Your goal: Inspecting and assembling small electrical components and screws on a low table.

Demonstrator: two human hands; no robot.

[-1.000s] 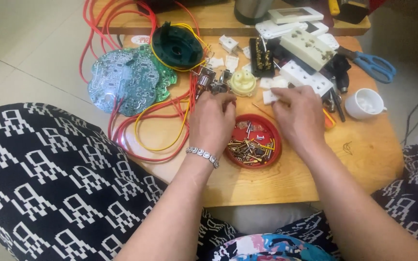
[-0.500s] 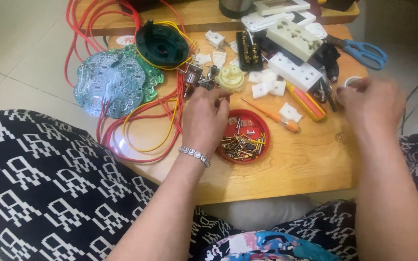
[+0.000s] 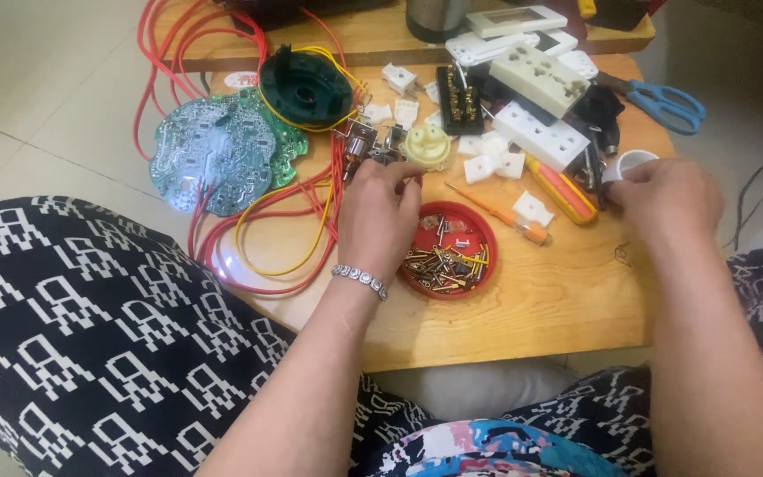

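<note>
Your desk (image 3: 576, 300) was pale wood, smooth with a low sheen. The red dish (image 3: 449, 250) looked like glossy plastic and held small metal screws — brassy and steel-grey. The circuit boards (image 3: 222, 155) were shiny green, catching a glare. The wires (image 3: 267, 221) wore smooth red and yellow plastic sleeving. The socket blocks (image 3: 545, 132) were matt white plastic. On your left wrist, the bracelet (image 3: 359, 279) glinted like metal — your trousers were printed cloth.

A home repair corner. A low wooden table (image 3: 523, 309) on tiled floor (image 3: 37, 115) carries circuit boards (image 3: 214, 150), red wires (image 3: 249, 238), socket plates (image 3: 545, 132) and a screw dish (image 3: 448, 252).
</note>
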